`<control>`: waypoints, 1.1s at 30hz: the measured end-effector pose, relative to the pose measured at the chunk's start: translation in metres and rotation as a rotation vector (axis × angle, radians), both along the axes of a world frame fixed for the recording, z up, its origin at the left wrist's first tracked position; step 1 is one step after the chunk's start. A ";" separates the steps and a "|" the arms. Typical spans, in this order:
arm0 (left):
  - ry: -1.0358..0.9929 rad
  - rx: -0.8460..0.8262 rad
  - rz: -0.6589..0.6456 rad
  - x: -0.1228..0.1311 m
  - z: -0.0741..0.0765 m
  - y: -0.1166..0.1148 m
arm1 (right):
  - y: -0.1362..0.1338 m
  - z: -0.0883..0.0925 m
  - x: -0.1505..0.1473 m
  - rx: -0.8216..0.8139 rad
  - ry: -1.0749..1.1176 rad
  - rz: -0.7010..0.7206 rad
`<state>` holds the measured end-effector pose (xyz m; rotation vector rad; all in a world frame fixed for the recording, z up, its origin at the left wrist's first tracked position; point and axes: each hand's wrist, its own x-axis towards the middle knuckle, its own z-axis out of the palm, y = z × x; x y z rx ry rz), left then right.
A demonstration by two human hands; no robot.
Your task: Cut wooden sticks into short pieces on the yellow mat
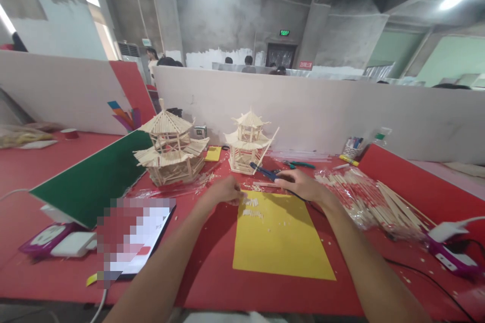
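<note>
My left hand (228, 191) is closed at the upper left edge of a yellow sheet (282, 247), its fingers pinched together; what they hold is too small to make out. Beside it, short pale stick pieces (252, 213) lie in two rows on the sheet. Above the sheet's upper right part, my right hand (297, 183) grips a dark blue tool (264, 171) with a cable running back from it. The tool's tip points at the base of a smaller wooden stick pagoda (250, 144). A larger stick pagoda (170, 149) stands to the left.
Bundles of wooden sticks (382, 202) in plastic lie right. A tablet (147, 242) and green board (98, 176) are left. Green-handled pliers (301, 164) and a pen holder (352, 146) sit at the back. Power strips (49, 239) flank the red table (288, 295). People sit beyond the partition.
</note>
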<state>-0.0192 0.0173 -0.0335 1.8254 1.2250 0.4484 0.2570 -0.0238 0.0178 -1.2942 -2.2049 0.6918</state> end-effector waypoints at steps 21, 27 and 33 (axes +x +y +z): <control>-0.217 0.602 -0.126 0.003 0.031 -0.014 | 0.002 -0.020 -0.023 0.113 -0.141 -0.054; -0.199 0.587 -0.159 -0.003 0.030 -0.006 | 0.003 -0.024 -0.031 0.223 -0.211 -0.080; -0.160 0.609 -0.191 -0.005 0.028 -0.003 | 0.008 -0.027 -0.032 0.296 -0.298 -0.075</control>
